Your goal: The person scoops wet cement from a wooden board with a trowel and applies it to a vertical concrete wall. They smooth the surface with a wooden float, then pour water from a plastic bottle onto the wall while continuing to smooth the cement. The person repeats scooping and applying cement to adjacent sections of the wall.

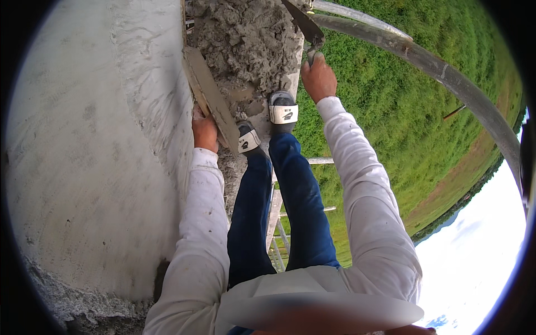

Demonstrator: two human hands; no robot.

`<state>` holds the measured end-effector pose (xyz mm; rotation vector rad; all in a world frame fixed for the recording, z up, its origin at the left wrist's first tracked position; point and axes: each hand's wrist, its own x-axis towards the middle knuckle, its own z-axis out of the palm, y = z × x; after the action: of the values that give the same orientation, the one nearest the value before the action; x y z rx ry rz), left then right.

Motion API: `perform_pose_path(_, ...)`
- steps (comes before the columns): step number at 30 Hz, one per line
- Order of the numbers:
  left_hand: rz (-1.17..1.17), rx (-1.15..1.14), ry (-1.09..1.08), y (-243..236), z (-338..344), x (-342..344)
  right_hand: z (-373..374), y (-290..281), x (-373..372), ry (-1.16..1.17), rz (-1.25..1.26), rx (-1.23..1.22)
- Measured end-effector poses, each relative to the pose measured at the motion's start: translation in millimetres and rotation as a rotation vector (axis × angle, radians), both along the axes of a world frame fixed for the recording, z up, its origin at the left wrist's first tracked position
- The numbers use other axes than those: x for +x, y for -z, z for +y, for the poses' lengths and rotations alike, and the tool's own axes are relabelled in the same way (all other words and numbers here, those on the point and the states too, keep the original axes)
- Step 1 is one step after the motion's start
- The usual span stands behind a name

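Note:
My right hand (319, 79) is closed round the handle of a trowel (306, 25), whose dark blade points up and to the left. My left hand (205, 131) grips a long flat mortar-smeared board, a plasterer's float or hawk (209, 95), by its underside; its exact kind is not plain. The board stands tilted close beside the wall, and part of my left hand's fingers is hidden behind it. Between the two hands lies a heap of wet grey mortar (245, 44), spread over the platform.
A plastered grey wall (100, 139) rises on the left, with rough wet patches. My sandalled feet (283, 111) stand on the narrow scaffold platform (274, 215). Curved metal scaffold pipes (435, 67) run along the right. Grass (385, 111) lies far below beyond the platform edge.

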<state>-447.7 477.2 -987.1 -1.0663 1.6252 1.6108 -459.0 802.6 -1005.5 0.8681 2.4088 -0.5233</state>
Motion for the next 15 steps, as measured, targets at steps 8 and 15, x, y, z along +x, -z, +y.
perform_pose_path(8, -0.061, 0.11, -0.034, 13.6, -3.3, 26.4, 22.6, 127.0, -73.1, 0.169, 0.037, 0.13)
perform_pose_path(15, -0.099, 0.135, -0.067, 18.7, 0.9, 45.6, -38.8, 113.1, -4.2, 0.081, -0.122, -0.216)
